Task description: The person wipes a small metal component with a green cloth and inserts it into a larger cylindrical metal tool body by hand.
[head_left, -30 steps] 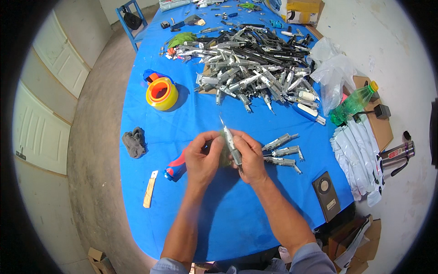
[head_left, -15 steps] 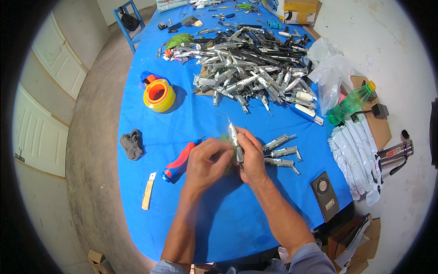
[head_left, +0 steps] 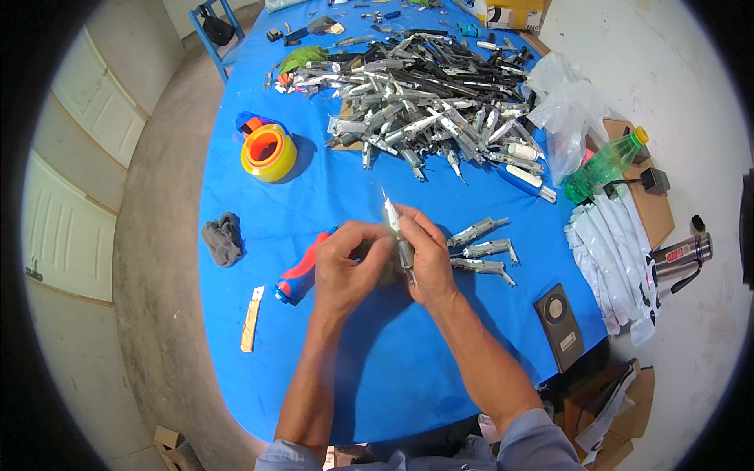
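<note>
In my right hand (head_left: 424, 255) is a slim white-and-grey mechanism (head_left: 404, 253) with a thin metal shaft pointing up and away. My left hand (head_left: 349, 263) is closed, its thumb and fingertips pinched right beside the mechanism. A greenish blur shows below those fingertips; what they hold cannot be made out. Just left of this hand lies a red-and-blue handled tool (head_left: 298, 271), its far end partly hidden. Three similar grey mechanisms (head_left: 487, 249) lie side by side to the right of my right hand.
A big heap of grey, white and black mechanisms (head_left: 424, 102) covers the far table. Left are a yellow tape roll (head_left: 268, 153), grey cloth (head_left: 223, 239) and a flat pale strip (head_left: 252, 319). Right are a green bottle (head_left: 605, 166), white bags (head_left: 601, 251) and a dark flat device (head_left: 559, 327).
The view has shifted slightly, so the table things appear a little higher and further left. My left fingertips have shifted slightly beside the mechanism; my right hand keeps its hold.
</note>
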A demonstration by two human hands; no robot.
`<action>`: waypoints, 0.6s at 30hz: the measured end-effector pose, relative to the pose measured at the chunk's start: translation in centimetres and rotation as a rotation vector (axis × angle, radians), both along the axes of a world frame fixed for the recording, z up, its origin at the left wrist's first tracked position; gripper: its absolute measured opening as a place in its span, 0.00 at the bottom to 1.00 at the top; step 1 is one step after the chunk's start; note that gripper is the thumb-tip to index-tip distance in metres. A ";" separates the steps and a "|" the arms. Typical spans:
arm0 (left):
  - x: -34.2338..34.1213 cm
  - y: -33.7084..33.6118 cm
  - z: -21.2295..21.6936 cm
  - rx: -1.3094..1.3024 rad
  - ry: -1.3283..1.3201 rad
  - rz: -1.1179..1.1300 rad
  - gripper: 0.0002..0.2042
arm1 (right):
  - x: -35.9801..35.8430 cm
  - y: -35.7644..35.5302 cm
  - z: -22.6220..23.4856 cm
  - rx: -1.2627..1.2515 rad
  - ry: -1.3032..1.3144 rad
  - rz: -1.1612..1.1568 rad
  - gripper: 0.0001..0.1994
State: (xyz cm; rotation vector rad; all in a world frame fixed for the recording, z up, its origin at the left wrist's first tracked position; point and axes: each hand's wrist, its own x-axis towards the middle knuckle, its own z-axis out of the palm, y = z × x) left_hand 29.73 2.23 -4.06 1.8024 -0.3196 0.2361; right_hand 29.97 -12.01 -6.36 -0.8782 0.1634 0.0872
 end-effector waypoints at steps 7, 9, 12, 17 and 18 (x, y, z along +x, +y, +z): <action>0.0 0.2 0.4 0.073 0.040 -0.106 0.04 | 0.1 0.0 0.2 0.064 0.029 -0.034 0.17; -0.2 0.1 1.2 0.108 0.066 -0.135 0.04 | 0.1 -0.1 0.4 0.055 0.040 -0.039 0.17; -0.5 -0.1 2.1 0.135 0.085 -0.208 0.04 | 0.3 -0.7 -0.1 0.057 0.032 -0.013 0.16; -0.5 0.6 2.8 0.173 0.162 -0.277 0.04 | 0.2 -0.6 -0.1 0.061 0.045 -0.012 0.16; -0.5 0.8 2.8 0.142 0.198 -0.294 0.05 | 0.2 -0.6 -0.1 0.079 0.038 -0.003 0.16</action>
